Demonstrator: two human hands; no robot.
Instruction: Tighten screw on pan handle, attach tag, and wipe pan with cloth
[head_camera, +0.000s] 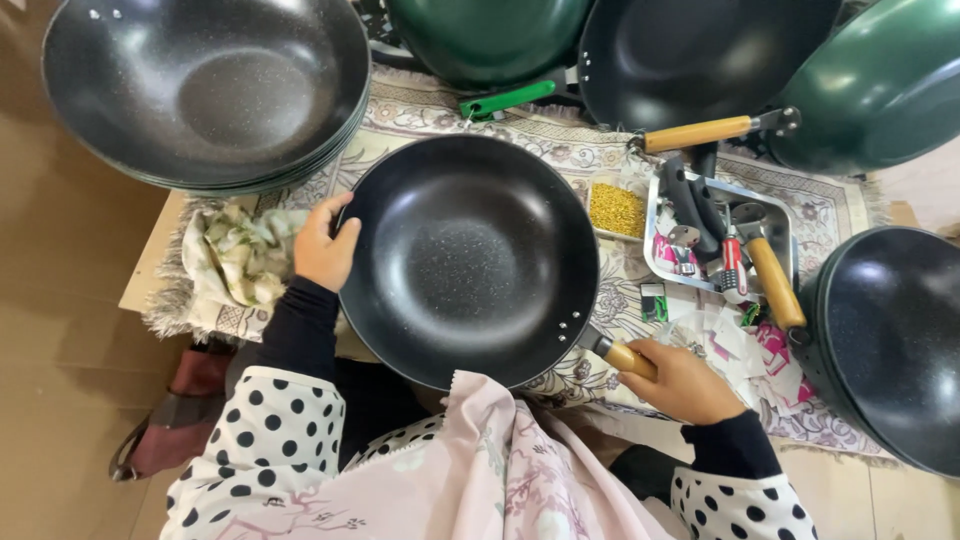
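I saw a low board (140, 275) on the tan floor (60, 330), covered by a patterned, fringed cloth (560, 150).

On the cloth I saw stacked dark woks (200, 85) at upper left, a crumpled rag (240, 255) at left, a metal tray (770, 215) at right, a small dish of yellow bits (616, 208) just beside it, and paper scraps (735, 345) at lower right.

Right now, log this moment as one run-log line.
left hand: grips black wok rim | right hand: holds wooden handle | stacked woks: upper left | metal tray: right
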